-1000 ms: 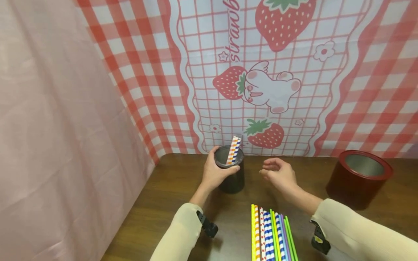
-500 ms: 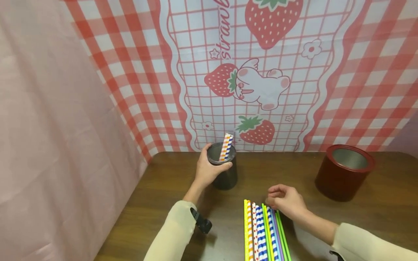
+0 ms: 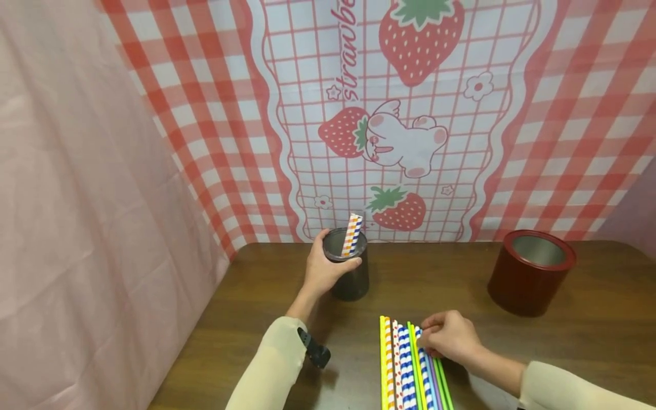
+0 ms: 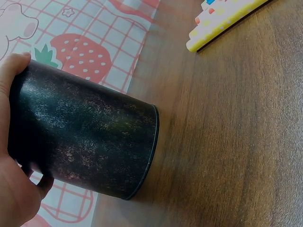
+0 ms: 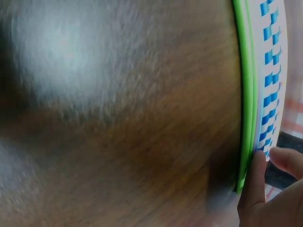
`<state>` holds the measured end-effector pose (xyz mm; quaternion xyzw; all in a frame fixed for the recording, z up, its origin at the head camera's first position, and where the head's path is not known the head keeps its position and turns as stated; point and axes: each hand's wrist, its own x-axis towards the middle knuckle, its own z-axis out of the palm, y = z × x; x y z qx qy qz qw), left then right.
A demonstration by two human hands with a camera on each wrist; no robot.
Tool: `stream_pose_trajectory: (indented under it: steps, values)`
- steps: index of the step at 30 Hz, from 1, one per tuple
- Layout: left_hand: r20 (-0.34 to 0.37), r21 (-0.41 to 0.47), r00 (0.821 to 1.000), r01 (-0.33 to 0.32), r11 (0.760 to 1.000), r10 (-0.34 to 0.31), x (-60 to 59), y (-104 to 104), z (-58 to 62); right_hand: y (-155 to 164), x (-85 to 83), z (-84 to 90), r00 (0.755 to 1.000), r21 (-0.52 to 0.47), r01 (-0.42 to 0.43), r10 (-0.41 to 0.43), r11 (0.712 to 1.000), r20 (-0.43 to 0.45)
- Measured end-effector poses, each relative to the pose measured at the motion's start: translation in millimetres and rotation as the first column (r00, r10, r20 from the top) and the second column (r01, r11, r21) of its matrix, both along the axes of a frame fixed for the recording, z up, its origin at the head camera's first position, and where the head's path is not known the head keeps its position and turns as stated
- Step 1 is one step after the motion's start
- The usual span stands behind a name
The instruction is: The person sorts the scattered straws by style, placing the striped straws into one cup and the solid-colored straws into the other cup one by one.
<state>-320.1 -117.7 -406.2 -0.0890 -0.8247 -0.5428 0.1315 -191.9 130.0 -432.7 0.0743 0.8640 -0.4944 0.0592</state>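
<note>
My left hand (image 3: 330,263) grips the rim of a black can (image 3: 351,280) standing on the brown table (image 3: 256,307) near the back cloth; two striped straws (image 3: 352,234) stick up out of it. In the left wrist view my left hand (image 4: 14,189) wraps the black can (image 4: 85,142). A row of several coloured straws (image 3: 402,367) lies flat at the table's front. My right hand (image 3: 427,337) is curled over the row's far end, pinching the tip of a blue-and-white straw (image 5: 271,71) beside a green straw (image 5: 244,118).
An open red can (image 3: 530,272) stands at the back right of the table. A strawberry-print cloth (image 3: 389,125) hangs behind the table and a pink sheet (image 3: 77,199) hangs along its left side.
My right hand has come down from mid-air beside the black can to the far end of the straw row and closed on a straw tip. My left hand keeps its hold on the can.
</note>
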Motion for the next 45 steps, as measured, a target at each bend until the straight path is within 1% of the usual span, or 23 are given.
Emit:
stream_pose_trajectory:
  steps: [4, 8, 12, 17, 22, 27, 33, 39, 45]
  values:
    - [-0.003, 0.007, 1.0, 0.003, 1.0, -0.002, 0.5, 1, -1.8, -1, -0.5, -3.9, 0.998, 0.092, -0.026, 0.031, 0.995, -0.058]
    - [-0.017, 0.01, 1.0, -0.004, 1.0, 0.004, 0.3, 1, -1.1, -3, -4.1, -4.0, 0.993, 0.156, -0.072, 0.086, 0.985, -0.086]
    - [-0.022, 0.012, 1.0, -0.002, 1.0, 0.002, 0.1, 2, 0.3, -4, -8.4, -2.0, 0.989, 0.172, -0.113, 0.127, 0.979, -0.07]
    - [-0.023, 0.012, 1.0, -0.004, 1.0, 0.004, -0.7, 1, 0.8, -6, -10.0, 1.4, 0.988, 0.188, -0.143, 0.152, 0.972, -0.035]
    - [-0.025, 0.009, 1.0, -0.004, 1.0, 0.004, -0.7, 0, 0.3, -8, -10.3, 2.5, 0.985, 0.209, -0.156, 0.167, 0.966, -0.039]
    - [-0.023, 0.013, 1.0, 0.007, 1.0, -0.006, -0.3, 0, -0.7, -8, -9.0, 1.7, 0.987, 0.187, -0.154, 0.161, 0.97, -0.024]
    - [-0.032, 0.024, 0.999, 0.013, 1.0, -0.012, -1.8, 1, -1.3, -6, -9.2, 2.2, 0.989, 0.153, -0.132, 0.14, 0.979, -0.041]
    - [-0.035, 0.017, 0.999, 0.009, 1.0, -0.008, -3.3, 2, -2.5, -4, -9.5, 4.7, 0.992, 0.055, -0.127, 0.128, 0.99, -0.019]
    - [-0.022, 0.023, 1.0, 0.012, 1.0, -0.011, -1.5, 1, -1.4, -2, -16.6, 12.9, 0.99, -0.033, -0.129, 0.126, 0.991, -0.064]
